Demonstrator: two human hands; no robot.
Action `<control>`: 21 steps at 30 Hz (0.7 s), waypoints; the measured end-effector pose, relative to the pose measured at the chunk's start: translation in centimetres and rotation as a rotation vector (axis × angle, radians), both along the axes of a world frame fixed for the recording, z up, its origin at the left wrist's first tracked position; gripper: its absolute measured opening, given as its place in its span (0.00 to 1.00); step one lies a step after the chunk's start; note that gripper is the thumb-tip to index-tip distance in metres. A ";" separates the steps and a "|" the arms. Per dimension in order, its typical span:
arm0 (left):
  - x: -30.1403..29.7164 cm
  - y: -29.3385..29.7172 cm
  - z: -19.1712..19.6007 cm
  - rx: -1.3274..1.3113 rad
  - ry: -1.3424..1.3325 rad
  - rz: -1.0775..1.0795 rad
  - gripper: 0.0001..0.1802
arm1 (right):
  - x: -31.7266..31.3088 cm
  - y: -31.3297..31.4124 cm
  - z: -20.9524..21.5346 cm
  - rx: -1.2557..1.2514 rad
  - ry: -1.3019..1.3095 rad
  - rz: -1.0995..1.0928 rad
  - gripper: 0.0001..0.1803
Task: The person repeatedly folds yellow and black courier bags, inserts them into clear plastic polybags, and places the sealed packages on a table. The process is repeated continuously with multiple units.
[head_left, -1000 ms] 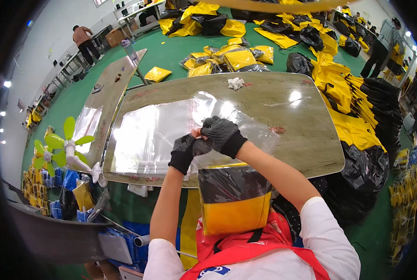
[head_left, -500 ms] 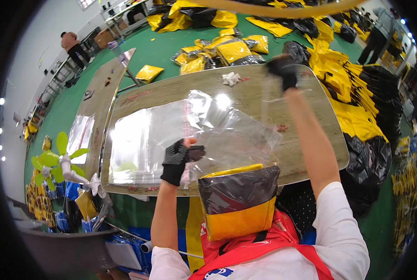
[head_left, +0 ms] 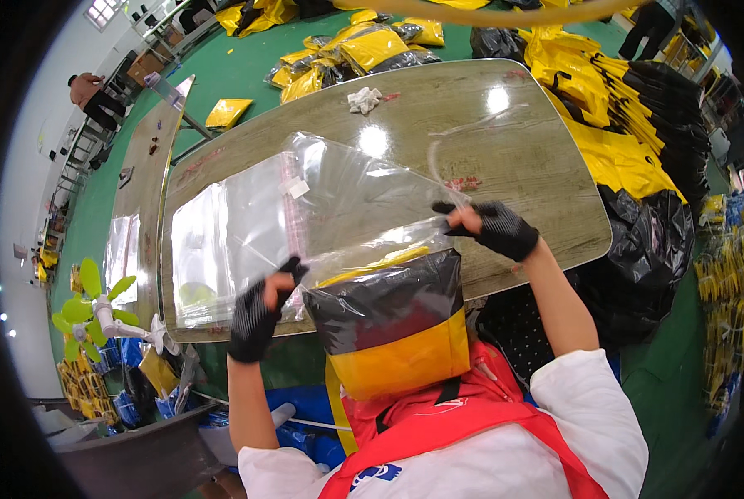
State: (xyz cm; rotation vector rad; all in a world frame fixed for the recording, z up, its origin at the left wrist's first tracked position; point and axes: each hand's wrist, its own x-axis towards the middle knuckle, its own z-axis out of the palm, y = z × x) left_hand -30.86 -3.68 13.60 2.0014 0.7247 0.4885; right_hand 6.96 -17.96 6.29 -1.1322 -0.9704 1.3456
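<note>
We have a folded black-and-yellow item [head_left: 393, 328] half inside a clear plastic bag [head_left: 339, 208], held at the near edge of the wooden table [head_left: 547, 158], against our chest. It looks soft and light, so it will sag unless carried from below; the film looks thin, slick and easy to tear, so we judge the bag's mouth rim the best place to grip. Our left hand [head_left: 255, 312], gloved, pinches the film at the bag's left edge with fingers closed on it. Our right hand [head_left: 493, 226], gloved too, pinches the right edge the same way. A stack of clear bags [head_left: 201, 241] lies on the table just left. A crumpled white rag [head_left: 362, 100] sits well apart, far across. Yellow-and-black bundles [head_left: 630, 108] crowd the right side.
</note>
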 end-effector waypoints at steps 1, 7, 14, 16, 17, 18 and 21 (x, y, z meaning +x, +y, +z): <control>-1.6 -1.1 -0.4 0.117 0.058 -0.104 0.16 | 0.9 -1.9 -1.0 -0.002 -0.188 0.107 0.16; -4.3 -3.6 1.9 0.212 0.442 -0.018 0.27 | -1.5 -5.4 2.4 0.302 -1.245 0.062 0.14; 6.4 -5.8 -5.2 0.681 0.272 0.162 0.42 | -9.0 -3.2 -2.1 0.327 -1.237 -0.148 0.25; -0.8 -6.9 -12.7 0.601 0.349 0.342 0.49 | -7.5 -7.5 -2.8 0.208 -1.149 -0.518 0.27; -0.5 -9.1 -12.2 0.265 0.157 0.470 0.50 | -6.1 -10.7 -5.2 0.242 -1.259 -0.492 0.23; -0.9 -10.1 -12.8 0.043 -0.035 0.397 0.47 | -5.3 -14.5 -6.1 0.122 -1.141 -0.437 0.18; 1.4 -11.4 -12.3 -0.292 -0.080 0.366 0.43 | 0.9 -18.7 -2.5 -0.055 -0.873 -0.947 0.08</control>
